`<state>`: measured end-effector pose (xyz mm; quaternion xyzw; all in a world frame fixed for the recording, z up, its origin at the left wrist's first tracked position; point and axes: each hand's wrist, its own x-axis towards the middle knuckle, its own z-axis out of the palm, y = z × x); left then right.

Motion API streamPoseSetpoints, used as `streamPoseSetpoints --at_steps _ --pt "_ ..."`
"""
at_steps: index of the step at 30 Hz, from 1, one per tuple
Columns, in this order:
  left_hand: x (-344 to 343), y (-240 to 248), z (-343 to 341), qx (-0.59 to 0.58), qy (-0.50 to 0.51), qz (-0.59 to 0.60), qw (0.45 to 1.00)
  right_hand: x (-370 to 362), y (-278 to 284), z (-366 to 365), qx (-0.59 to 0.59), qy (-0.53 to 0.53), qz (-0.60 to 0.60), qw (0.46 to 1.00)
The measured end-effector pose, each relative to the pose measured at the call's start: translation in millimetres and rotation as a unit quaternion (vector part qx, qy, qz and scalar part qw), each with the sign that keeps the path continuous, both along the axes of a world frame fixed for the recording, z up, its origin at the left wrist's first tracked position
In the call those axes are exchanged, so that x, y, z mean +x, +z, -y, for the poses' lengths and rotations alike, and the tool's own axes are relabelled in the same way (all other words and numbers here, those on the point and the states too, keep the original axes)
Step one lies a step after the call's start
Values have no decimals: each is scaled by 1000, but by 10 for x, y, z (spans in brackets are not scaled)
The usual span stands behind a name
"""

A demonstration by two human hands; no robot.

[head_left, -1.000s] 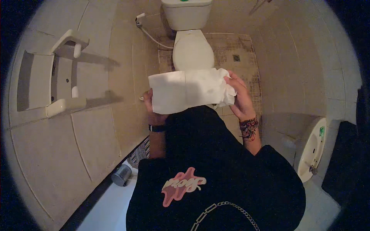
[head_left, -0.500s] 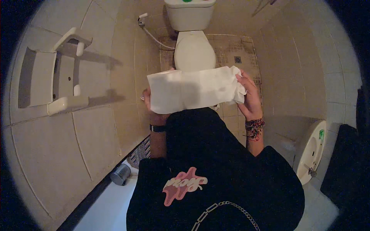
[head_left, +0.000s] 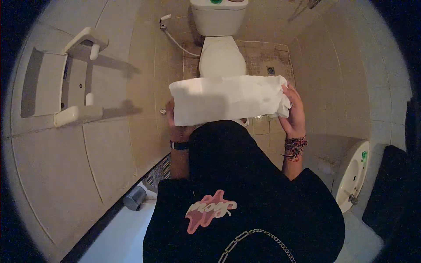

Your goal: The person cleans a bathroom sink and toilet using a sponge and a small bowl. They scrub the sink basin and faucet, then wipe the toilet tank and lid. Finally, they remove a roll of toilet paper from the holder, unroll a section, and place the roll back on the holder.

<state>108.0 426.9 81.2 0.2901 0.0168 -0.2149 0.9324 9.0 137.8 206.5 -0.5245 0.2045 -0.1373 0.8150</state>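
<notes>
A strip of white toilet paper (head_left: 223,100) is stretched crosswise in front of my body, with its left part broad and flat. My left hand (head_left: 179,130) holds the left end from behind, and most of its fingers are hidden by the paper. At the other end my right hand (head_left: 294,109) is closed on a crumpled bunch of the paper, thumb toward me. The strip hangs just in front of the closed toilet lid (head_left: 222,59) and covers its near edge.
A toilet tank (head_left: 219,19) stands behind the lid, with a bidet sprayer (head_left: 164,22) left of it. The left wall carries a white toilet paper holder (head_left: 79,115). A small grey bin (head_left: 135,198) is at lower left, a washbasin (head_left: 351,179) at right. A drain (head_left: 271,70) is in the floor.
My right hand has moved a little to the right with the crumpled end, so the strip spans wider. My left hand stays nearly where it was, its fingertips now less visible above the paper.
</notes>
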Motion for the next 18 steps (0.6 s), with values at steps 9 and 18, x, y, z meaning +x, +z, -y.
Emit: streamPoseSetpoints --at_steps 9,18 --pt "-93 -136 -216 88 17 129 988 4 -158 28 89 -42 -6 995" --pt "153 74 -468 -96 -14 -61 993 18 -136 -66 85 -94 -22 992"
